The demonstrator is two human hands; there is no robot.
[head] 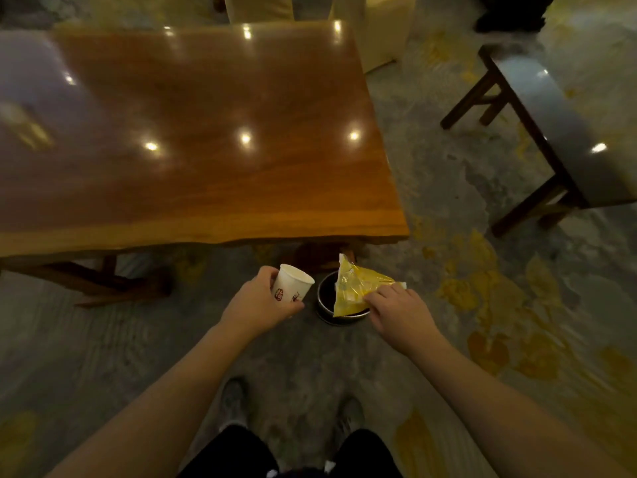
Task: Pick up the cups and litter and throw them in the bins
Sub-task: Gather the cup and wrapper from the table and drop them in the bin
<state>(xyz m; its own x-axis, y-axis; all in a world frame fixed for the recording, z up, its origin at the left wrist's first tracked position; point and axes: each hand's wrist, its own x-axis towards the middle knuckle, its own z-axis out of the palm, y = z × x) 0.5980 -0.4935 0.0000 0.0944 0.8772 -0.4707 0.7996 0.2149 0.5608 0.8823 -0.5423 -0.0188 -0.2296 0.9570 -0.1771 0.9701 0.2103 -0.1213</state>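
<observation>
The person stood over a small round bin [325,307] on the floor, just in front of the wooden surface [206,132]. The left hand [256,301] was wrapped around a white paper cup [293,282], its fingers closed on the side of the cup, which was tilted with the mouth toward the bin. The cup was beside the bin's rim, not yet above the opening. The right hand [396,310] pinched one corner of a yellow plastic wrapper [358,284] between the fingers; the wrapper hung partly over the bin's mouth.

The step in hand seemed to be the drop into the bin. To do it well, the wrapper should go first, I think, because it was already above the opening — but it was light and wide, so it should be lowered close to the rim before the fingers let go, otherwise it could slide out onto the carpet [482,305]. The cup then needed a short move to the right, until it was fully over the opening. Whether the cup held any liquid, I could not tell.
</observation>
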